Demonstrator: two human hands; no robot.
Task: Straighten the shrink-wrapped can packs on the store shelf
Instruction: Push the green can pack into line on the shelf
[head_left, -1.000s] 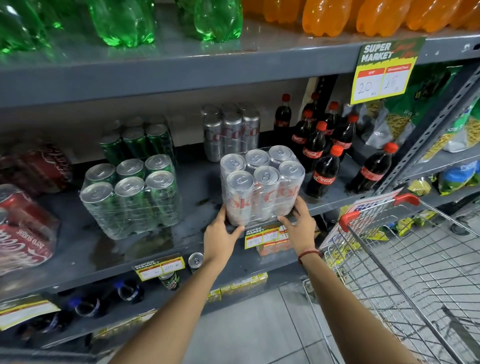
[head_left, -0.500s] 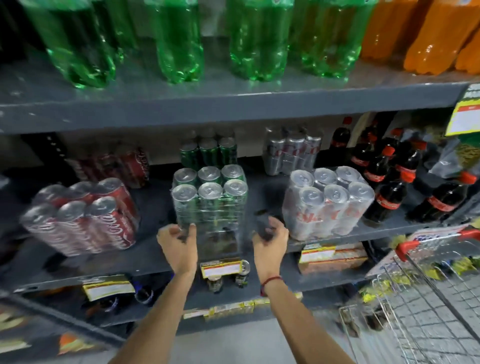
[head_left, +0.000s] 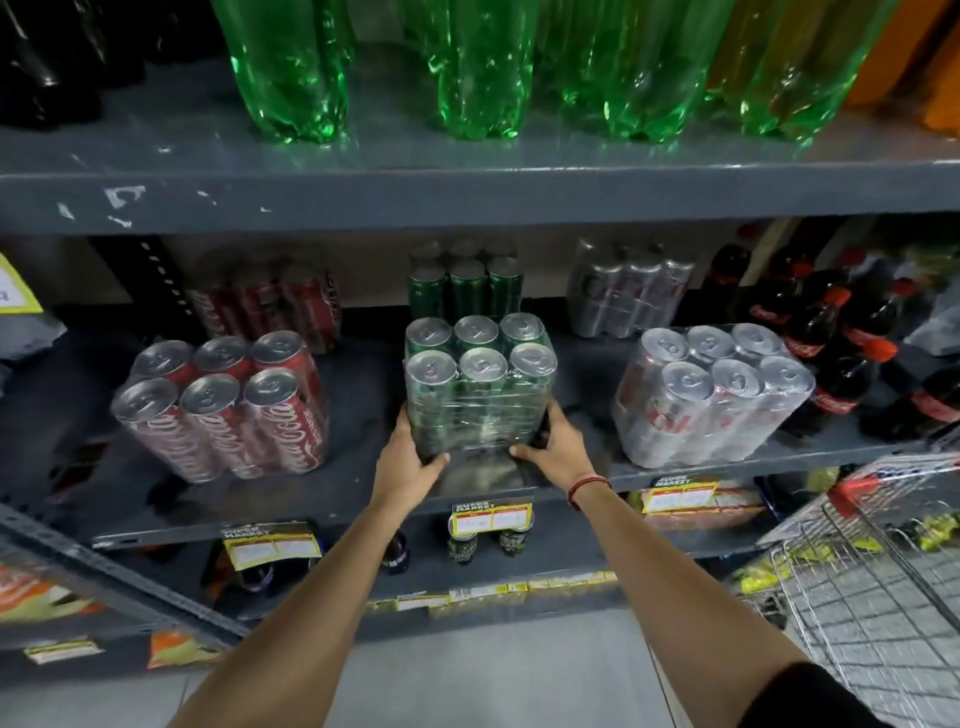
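A shrink-wrapped pack of green cans (head_left: 480, 384) stands upright in the middle of the grey shelf (head_left: 363, 499). My left hand (head_left: 408, 462) grips its lower left corner and my right hand (head_left: 553, 449) grips its lower right corner. To the left stands a red cola can pack (head_left: 223, 410), turned at an angle. A silver can pack (head_left: 711, 395) sits to the right, also slightly angled. Behind them, further red (head_left: 265, 306), green (head_left: 465, 286) and silver (head_left: 628, 291) packs line the back of the shelf.
Small cola bottles (head_left: 831, 353) with red caps crowd the shelf's right end. Large green bottles (head_left: 467, 67) stand on the shelf above. A wire shopping cart (head_left: 872, 582) is at the lower right. Price tags (head_left: 491, 517) hang on the shelf edge, with cans below.
Both hands left the silver pack, swung left and have now closed on the lower corners of the green pack. The view shifted left with them.
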